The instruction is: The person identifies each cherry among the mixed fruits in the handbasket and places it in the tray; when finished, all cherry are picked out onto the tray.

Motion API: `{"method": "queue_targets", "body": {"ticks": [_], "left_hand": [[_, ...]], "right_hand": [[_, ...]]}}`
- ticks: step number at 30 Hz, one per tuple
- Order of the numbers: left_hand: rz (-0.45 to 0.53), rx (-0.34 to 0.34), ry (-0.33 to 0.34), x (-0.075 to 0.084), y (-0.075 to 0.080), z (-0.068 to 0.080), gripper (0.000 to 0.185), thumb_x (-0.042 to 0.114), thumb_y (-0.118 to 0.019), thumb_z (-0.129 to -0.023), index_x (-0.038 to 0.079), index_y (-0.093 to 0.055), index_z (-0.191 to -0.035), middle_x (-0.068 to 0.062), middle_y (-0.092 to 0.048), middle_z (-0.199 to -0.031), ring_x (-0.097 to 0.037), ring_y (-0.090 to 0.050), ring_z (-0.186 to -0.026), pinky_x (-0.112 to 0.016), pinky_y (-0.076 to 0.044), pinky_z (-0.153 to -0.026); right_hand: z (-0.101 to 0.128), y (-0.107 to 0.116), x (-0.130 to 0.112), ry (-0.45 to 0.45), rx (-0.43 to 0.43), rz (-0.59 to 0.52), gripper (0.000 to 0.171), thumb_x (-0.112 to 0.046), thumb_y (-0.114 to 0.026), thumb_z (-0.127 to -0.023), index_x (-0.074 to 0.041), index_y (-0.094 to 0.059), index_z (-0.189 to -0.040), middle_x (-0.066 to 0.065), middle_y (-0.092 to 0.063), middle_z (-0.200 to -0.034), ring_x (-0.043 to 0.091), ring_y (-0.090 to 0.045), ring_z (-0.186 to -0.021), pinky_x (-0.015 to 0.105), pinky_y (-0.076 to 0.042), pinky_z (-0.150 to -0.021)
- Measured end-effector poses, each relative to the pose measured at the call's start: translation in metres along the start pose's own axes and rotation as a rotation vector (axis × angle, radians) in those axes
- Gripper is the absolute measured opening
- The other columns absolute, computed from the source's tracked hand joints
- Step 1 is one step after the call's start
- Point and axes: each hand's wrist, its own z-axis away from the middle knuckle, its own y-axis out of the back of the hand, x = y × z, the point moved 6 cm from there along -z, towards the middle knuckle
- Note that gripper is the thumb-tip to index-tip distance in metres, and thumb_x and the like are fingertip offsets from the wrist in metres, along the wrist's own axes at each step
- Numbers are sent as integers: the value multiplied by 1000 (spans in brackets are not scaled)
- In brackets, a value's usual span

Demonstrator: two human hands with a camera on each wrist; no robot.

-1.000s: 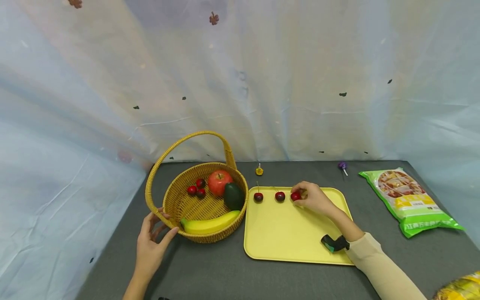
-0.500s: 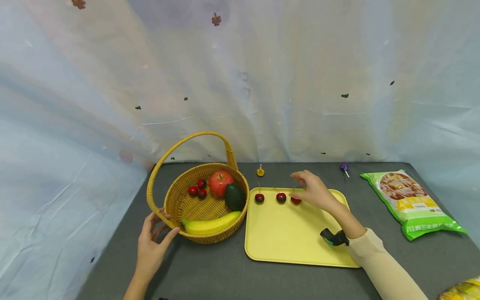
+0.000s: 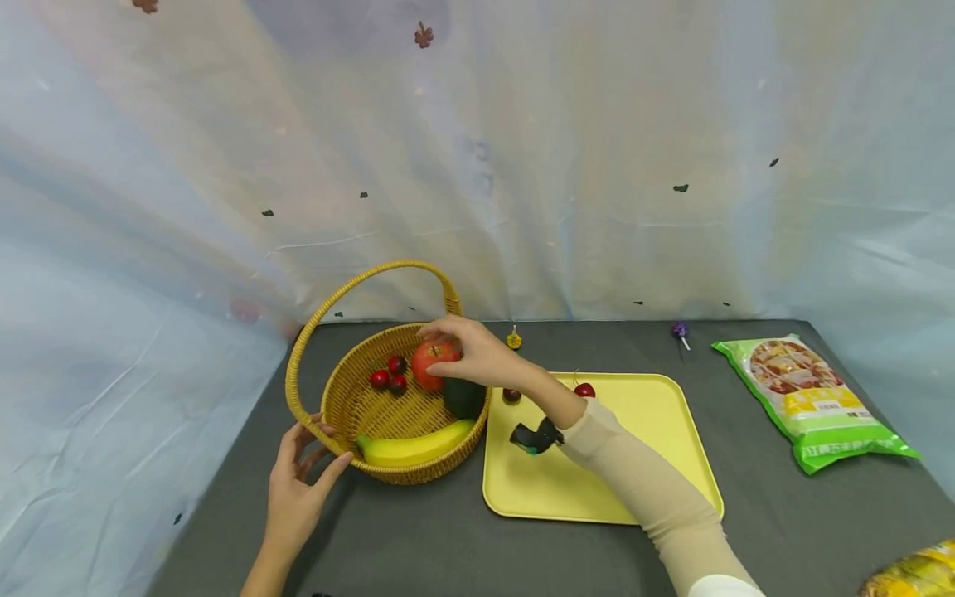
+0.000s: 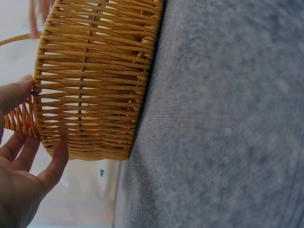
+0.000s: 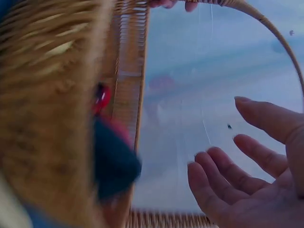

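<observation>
Including, at the nearest right corner, only part of a yellow patterned bag (image 3: 912,572). Steadying the wicker basket (image 3: 406,477) with the left hand (image 3: 298,489), wrist coming up from the near edge of the dark grey worktop (image 3: 418,547), thumb on the rim and fingers bent round the outside at the foot of the handle (image 3: 293,373). Stretching the other arm in a beige sleeve (image 3: 642,481) from the lower right across the yellow tray (image 3: 537,491), with a black strap device (image 3: 535,436) at the wrist. Holding nothing in the right hand (image 3: 477,352): poised palm down above the basket's right side, thumb well apart from loosely extended fingers, partly hiding the red apple (image 3: 430,365) and the dark green avocado (image 3: 462,401). Lying inside the basket along the near wall, with the banana (image 3: 414,448); clustered farther back at left of the apple, with three basket cherries (image 3: 398,385). Resting toward the tray's far edge, with two tray cherries (image 3: 585,390) visible, one either side of the right wrist. Lying farther right, with a green-and-white food packet (image 3: 816,402). Placed near the back edge, with a yellow lollipop (image 3: 514,339) and a purple lollipop (image 3: 681,330), before a pale curtain (image 3: 597,166).
</observation>
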Motion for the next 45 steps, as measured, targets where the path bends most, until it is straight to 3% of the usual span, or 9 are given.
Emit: {"method": "queue_targets", "body": {"ticks": [7,14,21,26,32,40,45], "left_hand": [[10,0,-1,1,1,1,70,-12,-76,-82,1,-45,-143,-20,-56,-118,-13,-55,-116,-12,-50,-92],[11,-8,-15,1,3,0,73,-16,-76,-79,-1,-44,-143,-20,-55,-119,-11,-54,-117,-12,-49,-93],[3,-9,23,12,1,0,70,-16,-74,-81,-4,-43,-142,-20,-55,-118,-14,-54,-118,-14,-49,-93],[-4,-11,12,-1,1,0,69,-10,-75,-83,1,-44,-144,-17,-57,-119,-10,-53,-119,-15,-50,-93],[1,-15,1,-3,1,0,69,-11,-75,-83,0,-44,-144,-18,-56,-119,-13,-53,-119,-14,-49,-93],[-1,-13,-5,-2,0,1,70,-12,-75,-82,1,-45,-144,-16,-57,-119,-13,-53,-119,-15,-50,-93],[-5,-15,7,-1,-1,1,69,-11,-75,-83,2,-45,-144,-19,-56,-119,-16,-53,-120,-15,-50,-93]], "right_hand": [[-58,-49,3,-85,-152,-71,45,-14,-70,-95,-1,-56,-135,14,-59,-133,32,-55,-124,31,-50,-102],[-82,-87,18,-192,-245,-51,51,-22,-72,-94,0,-55,-138,16,-55,-139,27,-52,-128,25,-49,-100],[-85,-111,32,-245,-317,-74,51,-26,-71,-95,-2,-56,-138,13,-57,-136,21,-55,-122,22,-50,-93],[-84,-114,36,-263,-347,-68,48,-24,-70,-95,1,-58,-135,17,-61,-129,17,-60,-109,20,-53,-85],[-80,-119,36,-270,-409,-44,44,-22,-71,-95,1,-61,-131,14,-64,-121,14,-62,-97,20,-54,-77],[-73,-129,38,-286,-531,3,28,4,-73,-88,4,-70,-116,15,-70,-111,15,-65,-88,23,-58,-75],[-69,-132,39,-309,-572,57,23,11,-72,-85,3,-74,-106,9,-72,-101,13,-65,-84,21,-57,-71]]}}
